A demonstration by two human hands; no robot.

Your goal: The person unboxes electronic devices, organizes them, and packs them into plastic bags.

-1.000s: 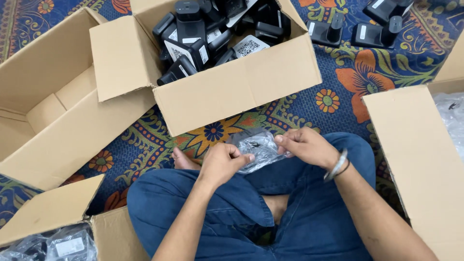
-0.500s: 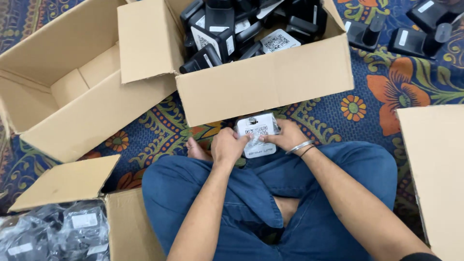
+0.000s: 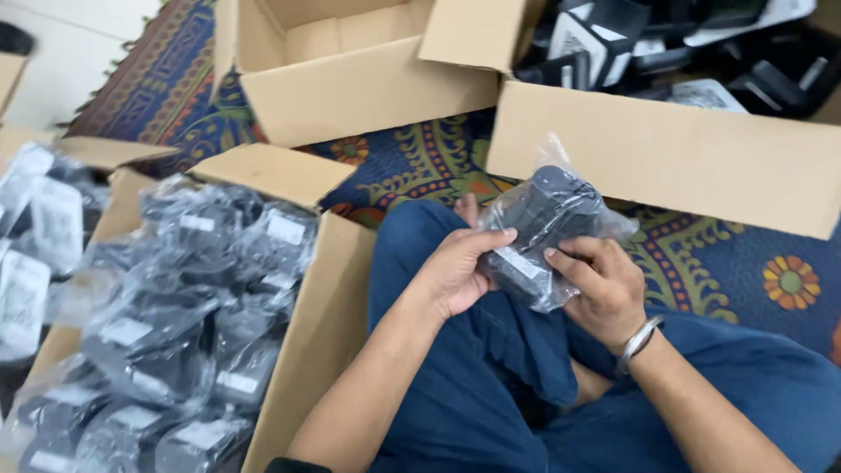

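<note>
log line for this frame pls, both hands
left hand: grips bagged black part | right hand: grips same bag | nearby: carton of bagged parts at left

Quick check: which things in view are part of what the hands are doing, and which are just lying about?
In hand:
- black part in a clear plastic bag, held by left hand and right hand
- box of bagged parts
- box of unbagged black parts

Lying about:
- open cardboard box
- patterned rug
</note>
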